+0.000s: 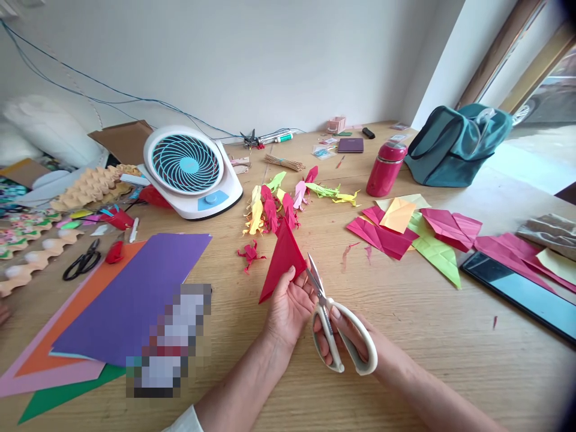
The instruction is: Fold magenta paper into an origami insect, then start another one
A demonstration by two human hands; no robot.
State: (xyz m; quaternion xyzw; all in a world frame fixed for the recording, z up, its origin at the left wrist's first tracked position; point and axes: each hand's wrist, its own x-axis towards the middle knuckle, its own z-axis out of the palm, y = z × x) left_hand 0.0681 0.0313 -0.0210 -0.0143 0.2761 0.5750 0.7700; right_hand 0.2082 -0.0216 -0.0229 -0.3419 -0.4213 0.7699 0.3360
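Note:
Between the thumb and fingers of my left hand (288,306) is a folded red paper triangle (283,258), its point facing away from me. My right hand (346,339) grips white-handled scissors (335,336), thumb and fingers through the loops. The scissor blades are slightly parted, with their tips beside the triangle's right edge; whether they touch the paper I cannot tell. A small red folded-paper figure (251,255) lies left of the triangle. Just beyond it sits a cluster of yellow, red, pink and green paper figures (270,210).
Coloured paper sheets (135,294) are stacked at left, near black-handled scissors (83,261). A white fan (191,171) stands behind them. Creased papers (382,234), a red flask (387,168), a teal bag (454,147) and a dark tablet-like device (522,294) occupy the right side.

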